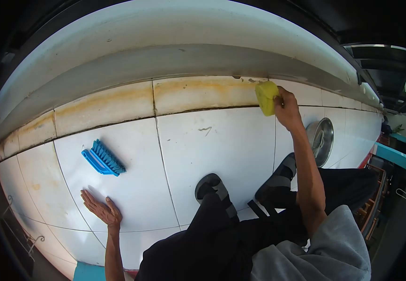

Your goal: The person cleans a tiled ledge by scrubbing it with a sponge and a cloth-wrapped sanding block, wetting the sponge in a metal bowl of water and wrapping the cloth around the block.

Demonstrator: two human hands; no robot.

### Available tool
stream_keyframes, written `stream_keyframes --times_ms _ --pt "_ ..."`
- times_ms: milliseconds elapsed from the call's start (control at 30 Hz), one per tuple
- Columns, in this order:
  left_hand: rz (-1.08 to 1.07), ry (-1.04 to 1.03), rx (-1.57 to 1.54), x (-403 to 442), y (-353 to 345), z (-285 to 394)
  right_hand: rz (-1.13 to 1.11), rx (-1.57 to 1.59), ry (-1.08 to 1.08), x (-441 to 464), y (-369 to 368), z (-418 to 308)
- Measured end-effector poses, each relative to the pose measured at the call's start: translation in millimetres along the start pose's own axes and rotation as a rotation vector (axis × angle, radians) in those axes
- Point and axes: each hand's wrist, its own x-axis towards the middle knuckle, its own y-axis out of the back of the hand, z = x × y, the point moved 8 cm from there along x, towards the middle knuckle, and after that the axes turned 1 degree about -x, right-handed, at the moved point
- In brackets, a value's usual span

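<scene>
My right hand point(286, 105) grips a yellow-green sponge point(267, 97), which is against the stained skirting tiles point(198, 93) at the foot of the wall. The fingers wrap the sponge's right side, and its far face is hidden. My left hand point(101, 209) lies flat on the white floor tiles point(217, 140), fingers stretched out and holding nothing. Just above that hand, a blue scrubbing brush point(103, 158) rests on the floor with its bristles facing up and to the right.
A round metal bowl point(324, 142) stands on the floor right of my right forearm. My feet in dark sandals point(211, 185) are on the tiles. The wall point(175, 58) runs along the far side. Curled metalwork point(34, 243) is at lower left, and a wooden rack point(375, 201) at right.
</scene>
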Motion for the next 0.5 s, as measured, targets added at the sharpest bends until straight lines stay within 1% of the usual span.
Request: stream_keyframes --times_ms 33,67,100,167,200,233,267,300,333,400,433,500 --pt "-0.009 0.005 0.009 0.7 -0.6 1.8 0.151 -0.163 -0.009 3.3 26.4 50.5" --pt "0.004 0.003 -0.006 2.6 1.1 5.5 0.216 -0.266 -0.143 9.0 40.5 95.9" --pt "0.017 -0.002 -0.023 3.2 3.3 5.9 0.281 -0.371 -0.28 9.9 47.1 108.3" --pt "0.024 -0.006 -0.015 2.2 1.6 3.2 0.295 -0.389 -0.287 26.7 23.5 113.8" --pt "0.025 -0.008 -0.019 3.3 1.3 4.0 0.31 -0.412 -0.3 29.8 6.7 104.8" --pt "0.019 -0.015 -0.024 4.0 1.2 4.9 0.317 -0.365 -0.24 27.7 -19.7 57.7" --pt "-0.003 0.022 -0.01 4.2 -0.1 3.6 0.264 -0.39 -0.176 32.1 -53.1 27.9" --pt "-0.007 0.022 -0.012 3.2 -0.6 1.8 0.298 -0.357 -0.093 28.7 -82.7 -17.4" --pt "-0.004 0.01 -0.008 4.5 -2.4 1.4 0.254 -0.324 -0.043 25.6 -116.5 -60.0" --pt "0.004 -0.001 -0.001 3.3 -1.4 0.9 0.186 -0.121 0.103 17.3 -183.9 -141.0" --pt "-0.001 0.014 -0.001 3.6 -1.5 1.1 0.08 0.004 0.133 11.2 -216.4 -186.8" --pt "0.007 0.02 0.004 2.9 -1.5 -1.3 0.072 0.168 0.311 4.2 -289.7 -271.3"
